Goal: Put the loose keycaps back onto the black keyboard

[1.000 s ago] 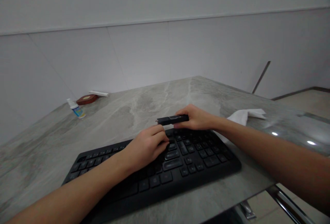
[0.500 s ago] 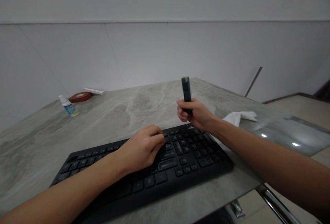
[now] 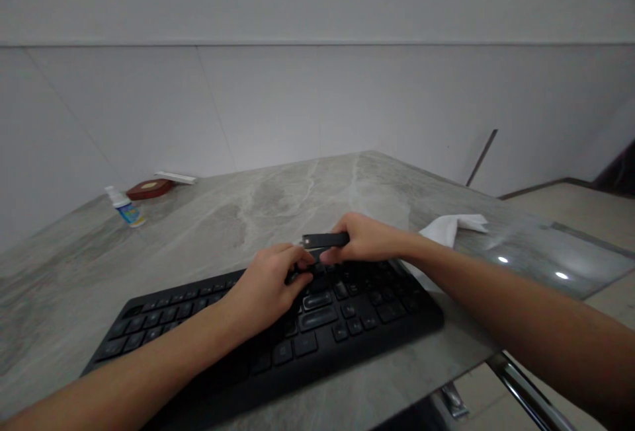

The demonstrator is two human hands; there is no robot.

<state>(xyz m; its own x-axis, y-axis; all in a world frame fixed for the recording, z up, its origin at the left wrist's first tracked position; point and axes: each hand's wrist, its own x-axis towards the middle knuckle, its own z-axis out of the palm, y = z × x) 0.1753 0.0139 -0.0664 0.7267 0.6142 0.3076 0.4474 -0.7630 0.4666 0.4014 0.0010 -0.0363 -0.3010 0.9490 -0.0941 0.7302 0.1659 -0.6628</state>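
Note:
A black keyboard (image 3: 317,317) lies at a slant on the grey marbled table. My left hand (image 3: 270,282) rests over its middle keys, thumb and fingertips curled close together; whatever is between them is too dark and small to make out. My right hand (image 3: 364,239) grips a slim black tool with a metal end (image 3: 325,240) above the keyboard's back edge. The tool lies nearly level, its metal end pointing left, close over my left fingertips. The tool's other end is hidden inside my right hand.
At the back left stand a small white spray bottle (image 3: 125,207), a reddish-brown wooden piece (image 3: 149,189) and a white strip (image 3: 175,177). A white cloth or tissue (image 3: 446,227) lies beyond my right forearm. The table (image 3: 278,203) meets a pale wall behind.
My right hand first raised the black tool upright off the keyboard, then brought it back down, level beside my left fingers. My left hand stays on the keys, its thumb shifting slightly.

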